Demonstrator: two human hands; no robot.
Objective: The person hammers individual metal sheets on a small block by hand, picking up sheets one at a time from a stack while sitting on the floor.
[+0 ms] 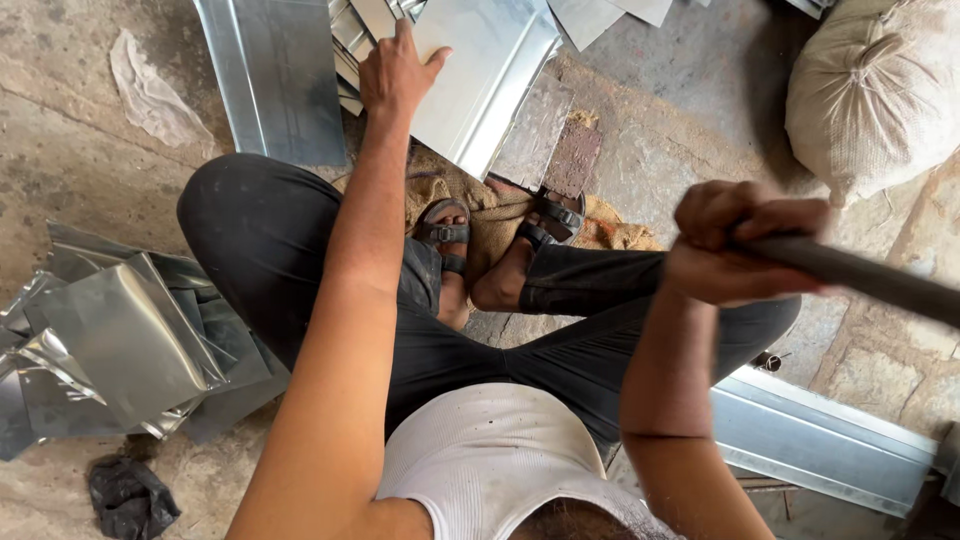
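The left hand [395, 72] lies at about 11 o'clock in the view, fingers spread loosely and palm down, pressing flat on a bent sheet of galvanised metal [478, 75]; it grips nothing, only rests on the sheet's near edge. That sheet lies tilted on the ground toward 12 o'clock, its folded lip running down toward a dark brick-like block [572, 155] just at its 4 o'clock side.

The right hand [735, 245] sits at 3 o'clock, fingers wrapped tight in a fist around a dark rod-like handle [870, 275] that runs off toward the frame's right edge; its far end is out of view, so what kind of tool it is cannot be told.

Between the hands, the person's crossed legs in dark trousers [270, 230] fill the centre, feet in sandals [450, 235] resting on a piece of burlap [500, 215].

A second long sheet [275, 75] lies at 11 o'clock, just left of the left hand. A heap of folded metal pieces [120, 340] sits at 9 o'clock, a channel-shaped metal strip [820, 435] at 4 o'clock, and a stuffed sack [875, 90] at 2 o'clock.
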